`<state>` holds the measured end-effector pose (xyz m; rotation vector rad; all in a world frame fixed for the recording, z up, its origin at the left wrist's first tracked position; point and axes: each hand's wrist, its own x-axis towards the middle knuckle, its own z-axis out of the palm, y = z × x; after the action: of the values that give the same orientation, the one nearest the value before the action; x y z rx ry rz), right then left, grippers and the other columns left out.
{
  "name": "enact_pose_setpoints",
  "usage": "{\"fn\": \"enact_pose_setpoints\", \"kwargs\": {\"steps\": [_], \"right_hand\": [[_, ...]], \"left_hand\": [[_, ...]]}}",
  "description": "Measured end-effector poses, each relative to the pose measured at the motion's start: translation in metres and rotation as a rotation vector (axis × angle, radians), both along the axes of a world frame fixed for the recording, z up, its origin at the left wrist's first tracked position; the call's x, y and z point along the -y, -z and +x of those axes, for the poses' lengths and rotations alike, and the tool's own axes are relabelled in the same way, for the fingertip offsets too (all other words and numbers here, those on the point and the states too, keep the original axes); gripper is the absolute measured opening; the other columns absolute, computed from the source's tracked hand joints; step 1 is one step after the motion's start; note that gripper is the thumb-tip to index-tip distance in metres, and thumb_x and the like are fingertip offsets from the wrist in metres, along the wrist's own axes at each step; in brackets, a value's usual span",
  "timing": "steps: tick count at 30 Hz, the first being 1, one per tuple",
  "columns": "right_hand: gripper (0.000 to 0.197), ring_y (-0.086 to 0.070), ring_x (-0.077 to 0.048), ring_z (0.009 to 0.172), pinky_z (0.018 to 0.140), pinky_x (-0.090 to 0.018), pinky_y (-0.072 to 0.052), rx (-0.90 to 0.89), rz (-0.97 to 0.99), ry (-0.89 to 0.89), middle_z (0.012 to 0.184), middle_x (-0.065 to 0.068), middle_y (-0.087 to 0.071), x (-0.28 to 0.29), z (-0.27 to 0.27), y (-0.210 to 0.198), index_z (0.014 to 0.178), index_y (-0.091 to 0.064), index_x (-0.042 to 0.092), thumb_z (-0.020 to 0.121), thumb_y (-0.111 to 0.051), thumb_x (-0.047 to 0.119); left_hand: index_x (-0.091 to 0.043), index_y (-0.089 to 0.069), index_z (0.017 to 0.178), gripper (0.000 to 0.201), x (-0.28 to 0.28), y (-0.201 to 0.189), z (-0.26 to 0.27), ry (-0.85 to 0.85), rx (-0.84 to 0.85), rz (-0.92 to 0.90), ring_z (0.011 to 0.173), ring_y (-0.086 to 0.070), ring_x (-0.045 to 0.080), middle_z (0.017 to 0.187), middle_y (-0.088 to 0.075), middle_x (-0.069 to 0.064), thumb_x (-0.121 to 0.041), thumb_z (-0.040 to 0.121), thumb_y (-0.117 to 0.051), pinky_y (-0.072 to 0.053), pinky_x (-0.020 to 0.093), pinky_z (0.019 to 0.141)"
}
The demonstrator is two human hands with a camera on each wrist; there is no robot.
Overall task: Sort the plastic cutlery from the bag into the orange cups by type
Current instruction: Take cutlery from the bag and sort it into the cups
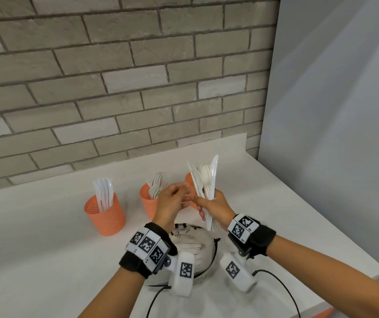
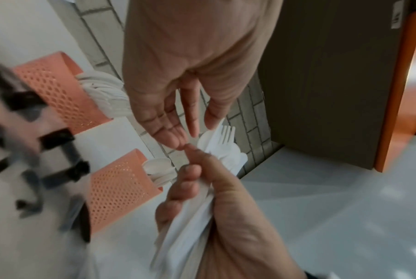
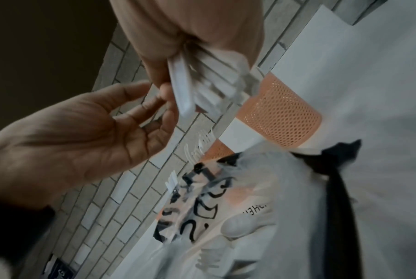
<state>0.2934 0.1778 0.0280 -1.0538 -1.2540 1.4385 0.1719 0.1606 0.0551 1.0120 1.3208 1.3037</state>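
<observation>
Right hand [image 1: 214, 208] is wrapped round a bundle of white plastic cutlery [image 1: 205, 182], which is held upright above the worktop [image 1: 46, 237]; a fork, spoons and a knife are seen in it. Left hand [image 1: 172, 201] is spread beside the bundle, fingers relaxed, nothing gripped. Below the wrists a clear printed bag [image 1: 195, 246] is laid on the white worktop. Three orange mesh cups stand behind: knives in the left cup [image 1: 106, 214], forks in the middle cup [image 1: 148, 203], while the third cup [image 1: 189, 180] is largely hidden. A grey brick wall [image 1: 115, 76] backs the worktop.
</observation>
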Motion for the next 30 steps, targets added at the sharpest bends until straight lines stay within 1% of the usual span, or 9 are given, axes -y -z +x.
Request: {"fn": "enact_pose_setpoints", "kwargs": {"steps": [3, 10, 13, 15, 17, 19, 22, 26, 30], "right_hand": [[0.009, -0.046, -0.009, 0.035, 0.037, -0.02, -0.039, 0.027, -0.018, -0.04, 0.056, -0.007, -0.05, 0.004, -0.003, 0.004, 0.085, -0.055, 0.009, 0.086, -0.063, 0.008], [0.015, -0.053, -0.004, 0.038, 0.039, -0.019, -0.047, 0.028, -0.015, -0.095, 0.063, -0.008, -0.054, 0.011, 0.001, 0.005, 0.096, -0.055, 0.006, 0.084, -0.065, 0.006], [0.013, -0.054, -0.008, 0.037, 0.038, -0.02, -0.047, 0.096, -0.052, -0.117, 0.063, -0.007, -0.057, 0.015, 0.004, 0.008, 0.088, -0.054, 0.014, 0.084, -0.066, 0.013], [0.016, -0.051, -0.009, 0.035, 0.037, -0.02, -0.044, 0.144, -0.043, -0.093, 0.061, -0.006, -0.057, 0.016, 0.006, 0.011, 0.083, -0.052, 0.016, 0.084, -0.067, 0.015], [0.016, -0.05, -0.008, 0.04, 0.038, -0.021, -0.043, 0.274, 0.016, -0.016, 0.063, -0.003, -0.056, 0.015, 0.009, 0.015, 0.082, -0.052, 0.018, 0.083, -0.067, 0.015], [0.012, -0.055, -0.012, 0.056, 0.048, -0.024, -0.046, 0.443, 0.079, 0.081, 0.074, -0.003, -0.059, 0.014, 0.012, 0.016, 0.092, -0.055, 0.015, 0.083, -0.064, 0.013], [0.017, -0.054, -0.021, 0.077, 0.065, -0.026, -0.04, 0.668, 0.135, 0.184, 0.093, -0.011, -0.064, 0.01, 0.016, 0.017, 0.098, -0.053, 0.012, 0.082, -0.058, 0.013], [0.023, -0.061, -0.033, 0.085, 0.062, -0.028, -0.036, 0.895, 0.214, 0.21, 0.1, -0.016, -0.064, 0.008, 0.016, 0.012, 0.106, -0.046, 0.006, 0.085, -0.051, 0.011], [0.037, -0.061, -0.035, 0.095, 0.064, -0.03, -0.036, 1.069, 0.285, 0.206, 0.107, -0.017, -0.063, 0.008, 0.014, 0.006, 0.122, -0.039, 0.005, 0.087, -0.049, 0.009]], "left_hand": [[-0.007, -0.065, 0.097, 0.014, -0.004, -0.002, 0.004, -0.013, -0.076, 0.011, 0.07, -0.06, 0.013, 0.083, -0.066, 0.004, -0.016, 0.088, -0.06, -0.048, 0.021, 0.063], [-0.011, -0.064, 0.075, 0.013, -0.01, 0.002, 0.005, -0.084, -0.213, 0.031, 0.059, -0.058, 0.015, 0.069, -0.064, 0.003, -0.013, 0.087, -0.06, -0.047, 0.023, 0.057], [-0.006, -0.062, 0.083, 0.013, -0.017, -0.003, -0.002, -0.219, -0.227, 0.082, 0.061, -0.059, 0.017, 0.068, -0.062, 0.002, -0.013, 0.091, -0.054, -0.048, 0.025, 0.06], [-0.008, -0.056, 0.088, 0.012, -0.022, -0.01, -0.009, -0.337, -0.136, 0.137, 0.066, -0.06, 0.021, 0.072, -0.062, 0.003, -0.014, 0.094, -0.047, -0.05, 0.027, 0.063], [-0.014, -0.049, 0.087, 0.013, -0.026, -0.018, -0.016, -0.397, -0.011, 0.194, 0.065, -0.062, 0.021, 0.074, -0.063, 0.005, -0.015, 0.097, -0.041, -0.052, 0.032, 0.066], [-0.014, -0.048, 0.091, 0.012, -0.028, -0.021, -0.021, -0.405, 0.022, 0.236, 0.056, -0.057, 0.018, 0.067, -0.058, 0.005, -0.018, 0.098, -0.038, -0.051, 0.031, 0.06], [-0.019, -0.052, 0.085, 0.01, -0.024, -0.017, -0.018, -0.347, -0.16, 0.221, 0.058, -0.047, 0.019, 0.064, -0.047, -0.001, -0.022, 0.094, -0.049, -0.041, 0.028, 0.056], [-0.018, -0.052, 0.068, 0.022, -0.008, -0.003, 0.005, -0.163, -0.246, 0.139, 0.055, -0.047, 0.01, 0.061, -0.05, -0.004, -0.026, 0.084, -0.064, -0.038, 0.025, 0.056], [-0.018, -0.047, 0.057, 0.034, 0.001, 0.009, 0.03, -0.146, -0.242, 0.114, 0.048, -0.044, 0.006, 0.053, -0.046, -0.007, -0.03, 0.079, -0.07, -0.032, 0.02, 0.048]]}}
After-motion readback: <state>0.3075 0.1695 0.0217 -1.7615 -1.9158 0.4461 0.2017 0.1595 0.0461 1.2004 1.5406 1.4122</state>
